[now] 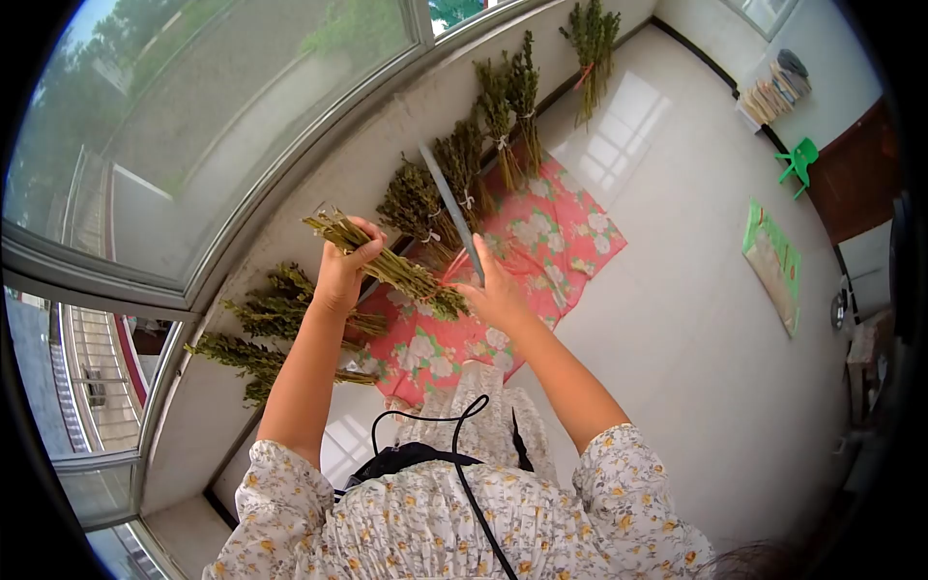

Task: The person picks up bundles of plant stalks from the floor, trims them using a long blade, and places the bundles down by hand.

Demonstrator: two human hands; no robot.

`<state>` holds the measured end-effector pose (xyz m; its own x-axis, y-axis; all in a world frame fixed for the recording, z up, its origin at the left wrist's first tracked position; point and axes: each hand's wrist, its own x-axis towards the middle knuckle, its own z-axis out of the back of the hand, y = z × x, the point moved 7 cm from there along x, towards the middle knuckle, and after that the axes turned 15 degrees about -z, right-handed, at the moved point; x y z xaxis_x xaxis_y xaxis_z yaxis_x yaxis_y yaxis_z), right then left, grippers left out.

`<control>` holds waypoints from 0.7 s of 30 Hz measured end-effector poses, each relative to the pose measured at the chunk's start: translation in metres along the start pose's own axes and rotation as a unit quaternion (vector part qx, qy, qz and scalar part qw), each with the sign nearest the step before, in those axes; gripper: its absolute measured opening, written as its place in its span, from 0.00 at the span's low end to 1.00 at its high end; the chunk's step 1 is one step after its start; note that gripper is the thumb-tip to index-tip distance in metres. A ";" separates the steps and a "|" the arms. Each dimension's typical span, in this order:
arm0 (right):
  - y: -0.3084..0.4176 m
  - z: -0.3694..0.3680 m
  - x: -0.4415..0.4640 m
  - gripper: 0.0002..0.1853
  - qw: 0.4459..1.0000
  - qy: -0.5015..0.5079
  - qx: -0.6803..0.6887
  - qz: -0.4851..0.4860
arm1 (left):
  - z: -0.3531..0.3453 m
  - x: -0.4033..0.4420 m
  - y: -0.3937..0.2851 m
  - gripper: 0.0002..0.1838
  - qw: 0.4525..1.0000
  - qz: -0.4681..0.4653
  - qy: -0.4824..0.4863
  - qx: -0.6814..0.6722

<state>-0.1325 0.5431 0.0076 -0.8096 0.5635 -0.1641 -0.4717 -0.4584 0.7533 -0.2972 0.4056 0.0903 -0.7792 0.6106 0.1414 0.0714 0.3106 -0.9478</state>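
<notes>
So I've got the pink floral cloth (580, 253) spread on the floor (667, 319) in front of me, and both hands are busy above it. My left hand (350, 263) is wrapped firmly around a bundle of dried stems (411, 278), held at a slant over the near-left part of the cloth. My right hand (501, 293) is clamped on the lower end of a grey rod (447, 198), which points up toward the cloth's wall side. There's some red string by the bundle's end near my right thumb, but can't tell if I'm actually touching it. Four tied bunches (416, 201) lean in a row along the cloth's wall-side edge, another bunch (592, 53) sits past its far end, and more leafy bunches (275, 304) lie just off its left side. Green stool (798, 162) is well off to the cloth's right.
</notes>
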 end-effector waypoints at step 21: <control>-0.049 -0.016 -0.109 0.27 0.882 0.170 0.363 -0.248 | 0.023 0.011 0.025 0.11 0.996 -0.038 -0.075 0.022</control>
<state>-0.0268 0.4928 -0.0217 -0.6833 0.2757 -0.6761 -0.5491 0.4162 0.7247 -0.3184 0.4033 0.0621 -0.8654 0.4703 0.1729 -0.0169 0.3174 -0.9481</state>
